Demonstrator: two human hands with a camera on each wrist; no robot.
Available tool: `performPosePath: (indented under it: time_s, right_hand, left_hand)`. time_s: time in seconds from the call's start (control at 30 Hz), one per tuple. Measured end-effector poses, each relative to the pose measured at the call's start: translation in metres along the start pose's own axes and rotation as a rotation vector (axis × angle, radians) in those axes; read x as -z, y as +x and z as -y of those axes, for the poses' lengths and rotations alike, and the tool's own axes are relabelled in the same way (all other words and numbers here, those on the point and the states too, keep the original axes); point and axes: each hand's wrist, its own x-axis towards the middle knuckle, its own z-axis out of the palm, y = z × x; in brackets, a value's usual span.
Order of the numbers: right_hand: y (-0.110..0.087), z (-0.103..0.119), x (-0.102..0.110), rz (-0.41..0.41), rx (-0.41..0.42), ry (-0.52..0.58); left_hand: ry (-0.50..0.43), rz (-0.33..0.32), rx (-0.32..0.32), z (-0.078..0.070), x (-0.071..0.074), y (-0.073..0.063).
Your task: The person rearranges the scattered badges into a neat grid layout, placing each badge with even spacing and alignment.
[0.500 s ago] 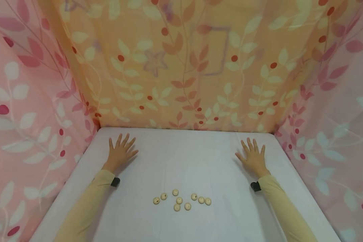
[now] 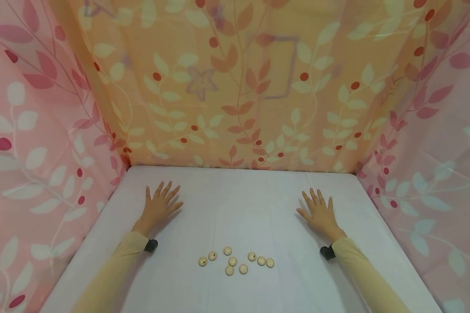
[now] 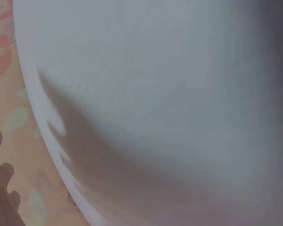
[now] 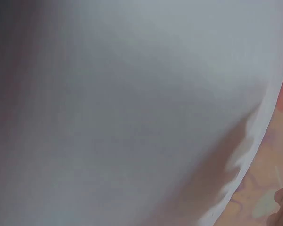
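Several small round beige pieces, button-like with dark marks on top, lie in a loose cluster at the near middle of the white table. My left hand is spread with straight fingers over the table's left side, holding nothing. Over the right side my right hand is spread the same way, also with nothing in it. Both hands are well apart from the pieces. At the edge of the left wrist view some fingertips show, with the hand's shadow on the cloth; the right wrist view is similar.
A yellow-orange leaf-patterned curtain hangs along the table's far edge. Pink patterned curtains close in the left and right sides. A small black device sits at each wrist, beside the beige sleeves.
Both hands have drawn slightly nearer and inward over the table, fingers still spread. The round pieces lie in the same arrangement.
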Motion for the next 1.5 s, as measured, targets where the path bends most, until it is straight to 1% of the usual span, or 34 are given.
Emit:
performPosePath:
  time_s: [0.2,0.43,0.57,0.73,0.83,0.9,1.07,1.27,1.5]
  right_hand:
    - [-0.009,0.011,-0.004,-0.008,0.033,0.021]
    - [-0.017,0.021,-0.008,0.009,0.072,0.041]
    - [-0.022,0.028,-0.006,0.000,0.108,0.066]
    - [-0.028,0.035,-0.005,0.007,0.137,0.074]
    - [-0.031,0.039,-0.006,0.011,0.157,0.082]
    - [-0.033,0.042,-0.007,-0.001,0.178,0.090]
    - [-0.040,0.054,-0.004,-0.062,0.241,0.130]
    - [-0.045,0.068,0.001,-0.055,0.287,0.179]
    - [-0.052,0.084,0.004,-0.072,0.334,0.203]
  left_hand:
    - [-0.031,0.020,-0.005,-0.009,-0.002,-0.011]
    - [-0.056,0.039,-0.024,-0.020,-0.002,-0.023]
    - [-0.068,0.026,-0.059,-0.028,0.000,-0.029]
    - [-0.086,-0.001,-0.117,-0.036,0.002,-0.033]
    - [-0.093,-0.001,-0.142,-0.043,0.004,-0.036]
    - [-0.096,-0.001,-0.158,-0.048,0.005,-0.039]
    - [-0.090,-0.006,-0.211,-0.059,0.009,-0.045]
    - [-0.122,-0.017,-0.266,-0.074,0.013,-0.054]
    - [-0.138,0.047,-0.272,-0.087,0.012,-0.063]
